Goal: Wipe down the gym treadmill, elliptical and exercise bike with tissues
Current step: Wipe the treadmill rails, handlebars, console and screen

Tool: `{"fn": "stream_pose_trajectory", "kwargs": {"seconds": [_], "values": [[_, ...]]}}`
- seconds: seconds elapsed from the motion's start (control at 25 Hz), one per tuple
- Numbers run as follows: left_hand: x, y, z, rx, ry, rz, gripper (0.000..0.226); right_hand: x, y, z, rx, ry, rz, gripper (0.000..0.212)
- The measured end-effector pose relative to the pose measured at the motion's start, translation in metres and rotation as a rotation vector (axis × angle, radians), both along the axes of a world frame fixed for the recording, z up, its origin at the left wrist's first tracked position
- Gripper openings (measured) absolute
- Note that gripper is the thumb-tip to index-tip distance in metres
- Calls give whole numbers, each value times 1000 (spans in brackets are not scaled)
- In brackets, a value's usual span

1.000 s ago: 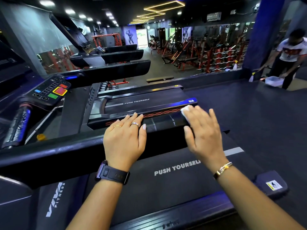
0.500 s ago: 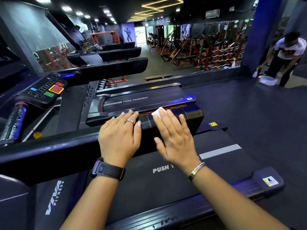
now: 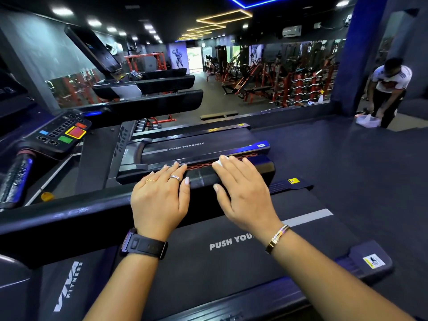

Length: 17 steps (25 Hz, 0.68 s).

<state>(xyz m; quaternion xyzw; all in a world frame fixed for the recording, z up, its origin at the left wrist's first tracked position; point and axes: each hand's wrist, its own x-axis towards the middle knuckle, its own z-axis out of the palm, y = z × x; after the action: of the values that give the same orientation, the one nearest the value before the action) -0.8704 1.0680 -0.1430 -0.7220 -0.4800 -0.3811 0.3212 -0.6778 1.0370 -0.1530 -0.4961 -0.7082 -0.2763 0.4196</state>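
Note:
I stand over a black treadmill (image 3: 231, 262) whose belt reads "PUSH YOURSELF". Its black side handrail (image 3: 69, 218) runs from lower left to the centre. My left hand (image 3: 159, 198) rests flat on the rail with straight fingers. My right hand (image 3: 243, 191) lies flat on the rail's end, pressing a white tissue (image 3: 218, 162) against it. Only a small bit of the tissue shows between the fingers. The console (image 3: 60, 133) with red and green buttons is at the left.
A second treadmill (image 3: 196, 144) stands just beyond the rail, and more consoles line up behind it. A person (image 3: 386, 89) in a white shirt bends over a white bag (image 3: 368, 121) at the far right. Weight racks fill the back.
My right hand slid left along the rail with the tissue, then back a little to the right. The left hand stayed on the rail.

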Motion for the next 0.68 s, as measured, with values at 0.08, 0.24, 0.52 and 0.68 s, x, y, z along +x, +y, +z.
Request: {"fn": "stream_pose_trajectory", "kwargs": {"seconds": [0.08, 0.24, 0.52, 0.68], "values": [[0, 2, -2, 39, -5, 1, 41, 18, -4, -6, 35, -32, 33, 42], [2, 2, -3, 74, -15, 3, 41, 49, 7, 0, 12, 64, -188, 41], [0, 3, -6, 151, 11, -12, 39, -7, -2, 2, -103, -65, 18, 56], [0, 6, -4, 184, 11, -18, 39, 27, -1, -9, 45, -126, 11, 51]]}}
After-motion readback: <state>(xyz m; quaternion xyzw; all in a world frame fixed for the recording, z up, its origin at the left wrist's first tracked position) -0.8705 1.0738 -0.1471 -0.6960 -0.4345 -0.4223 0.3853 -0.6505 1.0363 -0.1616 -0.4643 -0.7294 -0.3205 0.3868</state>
